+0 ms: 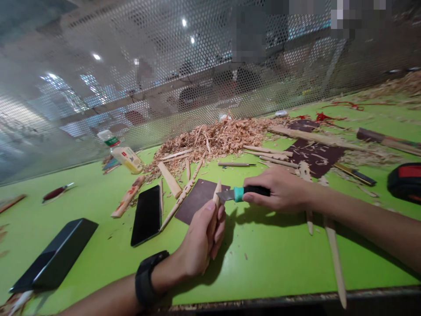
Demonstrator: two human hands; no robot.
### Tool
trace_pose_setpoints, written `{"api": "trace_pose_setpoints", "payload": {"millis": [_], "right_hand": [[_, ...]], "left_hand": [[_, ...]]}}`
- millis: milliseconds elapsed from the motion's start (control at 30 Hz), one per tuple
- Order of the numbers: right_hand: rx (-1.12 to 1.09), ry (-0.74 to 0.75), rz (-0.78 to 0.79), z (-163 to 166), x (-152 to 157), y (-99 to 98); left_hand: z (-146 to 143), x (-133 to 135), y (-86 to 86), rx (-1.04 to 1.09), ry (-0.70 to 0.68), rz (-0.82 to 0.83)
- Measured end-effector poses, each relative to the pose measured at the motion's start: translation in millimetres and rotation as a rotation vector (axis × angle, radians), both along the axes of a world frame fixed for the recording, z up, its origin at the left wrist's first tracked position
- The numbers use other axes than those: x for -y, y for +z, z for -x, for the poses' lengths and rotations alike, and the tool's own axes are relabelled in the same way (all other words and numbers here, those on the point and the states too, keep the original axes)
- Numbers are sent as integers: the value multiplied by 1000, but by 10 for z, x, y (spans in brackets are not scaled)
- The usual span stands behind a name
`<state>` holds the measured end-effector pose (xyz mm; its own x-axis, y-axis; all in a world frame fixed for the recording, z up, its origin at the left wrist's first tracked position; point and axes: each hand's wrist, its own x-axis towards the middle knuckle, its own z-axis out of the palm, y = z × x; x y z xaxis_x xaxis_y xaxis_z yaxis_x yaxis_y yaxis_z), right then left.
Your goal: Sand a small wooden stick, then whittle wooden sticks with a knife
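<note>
My left hand point(204, 237), with a dark watch at the wrist, is closed around a pale pointed wooden stick point(216, 193) that tilts upward. Closed on the black handle of a carving knife point(230, 194) with a teal collar is my right hand point(278, 188). The knife's blade touches or nearly touches the stick near its upper end. Behind the stick lies a dark brown sheet of sandpaper point(194, 202). A carved, notched wooden stick point(184, 193) rests partly over that sheet.
A black phone point(146, 215) lies left of the sandpaper. Wood shavings point(217, 136) are heaped along the perforated screen point(164, 96), beside a bottle point(123, 153). A black tape measure point(406, 182) sits far right, a dark box-shaped object point(59, 254) front left. Carved sticks point(333, 245) lie under my right forearm.
</note>
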<state>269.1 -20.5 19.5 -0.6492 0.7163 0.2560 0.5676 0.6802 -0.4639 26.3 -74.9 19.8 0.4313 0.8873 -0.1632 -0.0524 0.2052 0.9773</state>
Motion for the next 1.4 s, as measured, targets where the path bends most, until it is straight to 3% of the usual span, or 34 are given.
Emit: {"api": "trace_pose_setpoints", "payload": {"millis": [333, 667, 1400], "right_hand": [[34, -7, 54, 23, 24, 25], [29, -1, 11, 29, 32, 30], [-24, 32, -37, 44, 41, 23]], "left_hand": [[7, 4, -29, -47, 10, -50], [-14, 10, 24, -35, 15, -28], [71, 20, -78, -28, 23, -6]]}}
